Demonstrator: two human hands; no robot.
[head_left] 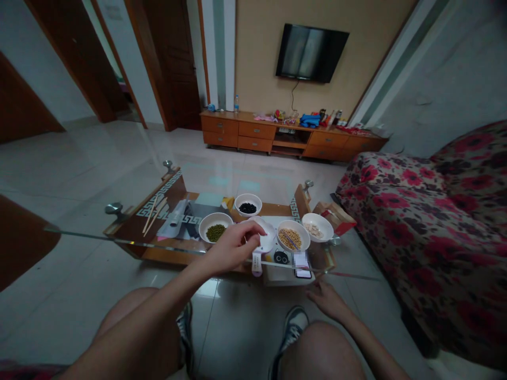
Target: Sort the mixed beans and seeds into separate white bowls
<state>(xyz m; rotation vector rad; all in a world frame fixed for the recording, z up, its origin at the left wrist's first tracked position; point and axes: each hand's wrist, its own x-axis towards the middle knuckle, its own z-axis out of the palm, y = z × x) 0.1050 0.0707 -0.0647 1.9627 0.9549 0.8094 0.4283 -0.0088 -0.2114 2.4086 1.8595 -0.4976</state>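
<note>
A living room with pale glossy floor tiles (79, 158) opens out ahead, with a wall-mounted television (312, 53) above a long wooden cabinet (293, 134), and a red-flowered sofa (420, 232) along the right. Low in front of the seated person stands a glass worktop (130, 241) on a wooden frame with metal fittings, its bright edge cutting across the view of the hands.

Four round white ceramic bowls sit on it: one of black beans (247, 205), one of green mung beans (216, 227), one of yellow soybeans (291, 235), and one of pale pieces (317, 227). Between the green and yellow bowls, the left hand (233, 245) has its fingers (253, 228) curled, grasping the rim of a small white dish (266, 241). The right hand (327, 301) hangs below the worktop's near edge, touching nothing, fingers loosely open. Chopsticks (154, 214) lie at the far left; a phone (303, 273) lies near the front.
</note>
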